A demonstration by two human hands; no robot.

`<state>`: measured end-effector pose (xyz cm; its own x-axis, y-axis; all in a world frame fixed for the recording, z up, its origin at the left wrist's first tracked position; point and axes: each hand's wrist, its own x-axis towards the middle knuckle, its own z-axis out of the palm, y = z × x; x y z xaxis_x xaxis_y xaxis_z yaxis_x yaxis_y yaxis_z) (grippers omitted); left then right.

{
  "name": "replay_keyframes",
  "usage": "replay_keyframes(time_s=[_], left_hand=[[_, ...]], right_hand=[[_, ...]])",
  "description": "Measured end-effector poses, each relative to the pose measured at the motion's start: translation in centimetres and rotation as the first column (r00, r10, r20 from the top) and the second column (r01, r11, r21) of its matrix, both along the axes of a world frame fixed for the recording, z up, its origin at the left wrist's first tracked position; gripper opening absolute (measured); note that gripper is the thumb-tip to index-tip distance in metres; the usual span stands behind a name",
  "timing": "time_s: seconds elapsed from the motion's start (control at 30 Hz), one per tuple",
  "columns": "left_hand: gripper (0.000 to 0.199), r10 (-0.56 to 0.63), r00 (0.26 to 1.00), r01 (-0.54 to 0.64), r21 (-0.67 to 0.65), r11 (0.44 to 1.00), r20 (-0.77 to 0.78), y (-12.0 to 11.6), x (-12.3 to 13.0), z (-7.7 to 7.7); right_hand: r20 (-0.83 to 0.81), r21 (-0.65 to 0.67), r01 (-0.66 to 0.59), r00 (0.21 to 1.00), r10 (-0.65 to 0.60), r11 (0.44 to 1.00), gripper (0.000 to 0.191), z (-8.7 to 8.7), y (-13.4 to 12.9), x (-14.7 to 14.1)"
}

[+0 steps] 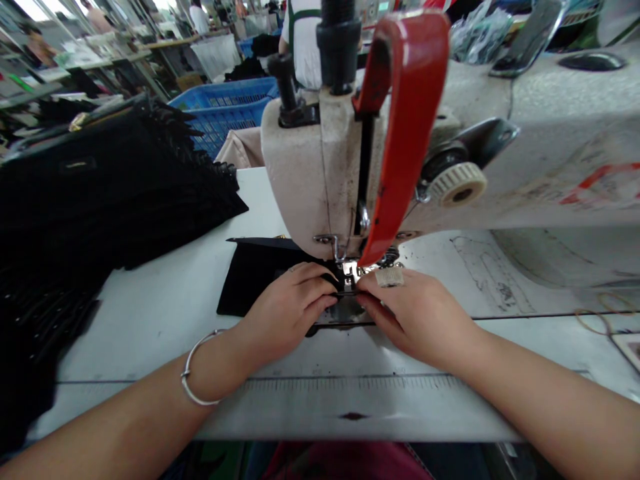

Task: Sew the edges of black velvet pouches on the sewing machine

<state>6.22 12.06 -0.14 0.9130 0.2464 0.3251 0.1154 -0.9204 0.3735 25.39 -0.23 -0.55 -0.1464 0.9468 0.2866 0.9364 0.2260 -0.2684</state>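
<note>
Off-white, painted-metal sewing machine (300,153) looms closest, spanning 12 to 3 o'clock of its needle. Beneath spreads the smooth white worktable (165,333), bearing a thick, layered pile of black fabric pieces (115,193) at 10 o'clock. At 4 o'clock the bare right hand (420,317) has thumb and fingers drawn narrow; at 8 o'clock the bare left hand (285,307) bunches its fingers on the work. Whether either truly pinches, I cannot tell. Between pile and needle, at 9 o'clock, lies the flat, angular black fabric panel (250,280), its inner edge beside the small, shiny metal presser foot (349,271). Good guiding, I judge, needs light, even pressure, that edge square, and fingertips clear of the foot.
</note>
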Motion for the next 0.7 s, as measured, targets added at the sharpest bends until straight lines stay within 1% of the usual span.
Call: replay_keyframes(time_s=[0.2,0.4,0.47,0.53,0.63,0.7], left_hand=[[0.014,-0.021,1.0,0.021,0.03,0.999,0.007,0.0,0.28,0.09],[0.015,-0.03,1.0,0.03,0.04,0.999,0.003,0.03,0.39,-0.03],[0.016,-0.029,1.0,0.029,0.04,0.999,-0.001,0.09,0.35,-0.08],[0.018,-0.023,1.0,0.023,0.038,0.999,0.001,0.16,0.32,-0.16],[0.018,-0.019,1.0,0.019,0.034,0.999,0.011,0.27,0.27,-0.32],[0.018,-0.02,1.0,0.02,0.027,0.999,0.01,0.31,0.17,-0.38]], right_hand=[[0.157,0.096,-0.07,0.986,0.054,0.993,0.013,0.28,0.04,0.15],[0.143,0.094,-0.127,0.983,0.113,0.987,0.015,0.44,0.13,0.62],[0.085,0.077,-0.12,0.99,0.113,0.99,0.016,0.17,0.23,0.55],[-0.033,0.041,-0.097,0.995,0.099,0.994,0.016,-0.16,0.32,0.39],[-0.196,-0.022,-0.08,0.978,0.074,0.997,0.014,-0.39,0.28,0.25],[-0.248,-0.02,-0.081,0.966,0.074,0.997,0.015,-0.23,0.0,0.6]])
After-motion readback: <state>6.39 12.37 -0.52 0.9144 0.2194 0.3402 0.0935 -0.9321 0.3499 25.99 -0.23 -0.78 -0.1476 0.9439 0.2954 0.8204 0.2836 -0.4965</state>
